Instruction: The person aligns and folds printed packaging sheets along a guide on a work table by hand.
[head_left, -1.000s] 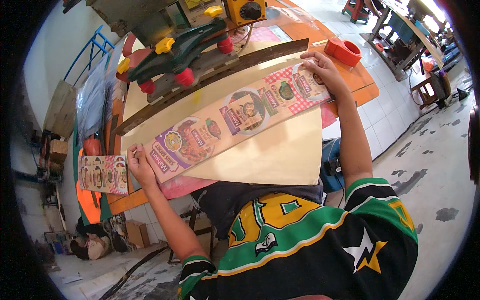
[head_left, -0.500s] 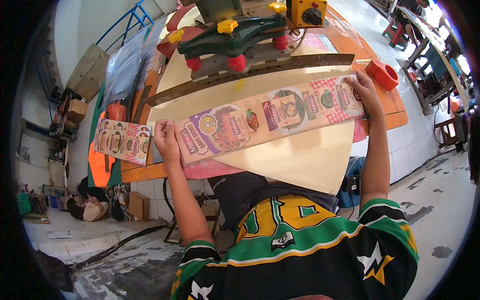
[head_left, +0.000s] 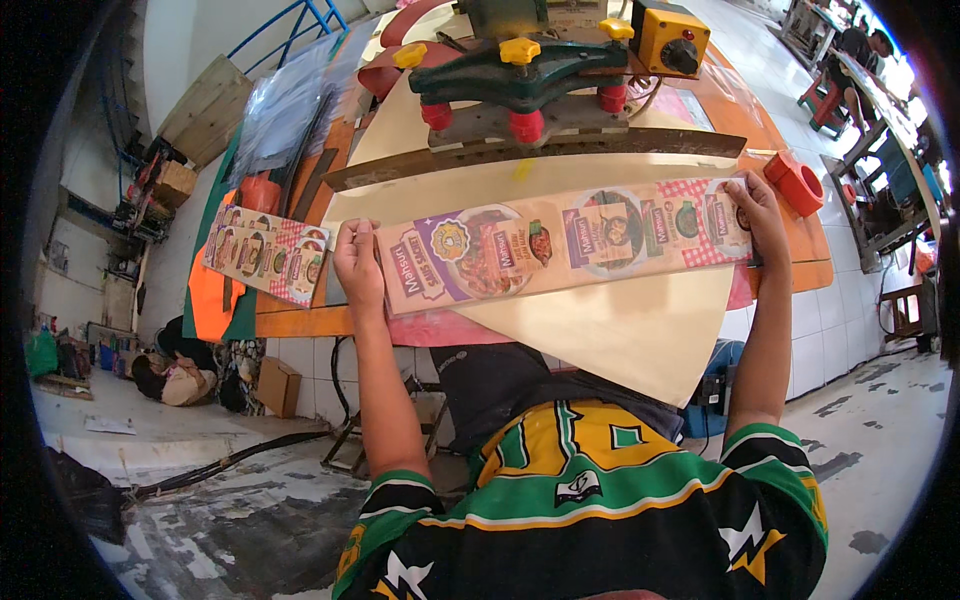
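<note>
A long printed plastic sheet (head_left: 560, 245) with food pictures, orange-pink with purple and red-checked parts, stretches between my hands. Its left end is gripped by my left hand (head_left: 358, 262), thumb on top. My right hand (head_left: 763, 212) pinches the upper right corner. The sheet lies over a cream work surface (head_left: 640, 330), just in front of a metal bar (head_left: 540, 155) on a dark green press (head_left: 520, 75) with yellow knobs and red feet. Left of my left hand lies a stack of similar printed sheets (head_left: 265, 255).
A red tape dispenser ring (head_left: 795, 183) sits at the table's right side. A yellow control box (head_left: 668, 40) with a black dial stands behind. Clear plastic sheets (head_left: 290, 100) and an orange piece (head_left: 212, 305) lie at the left. A person (head_left: 860, 60) sits far right.
My view has shifted, so the table and press appear further right. The sheet looks more level, its right end slightly lower relative to the bar. Both hands keep their hold.
</note>
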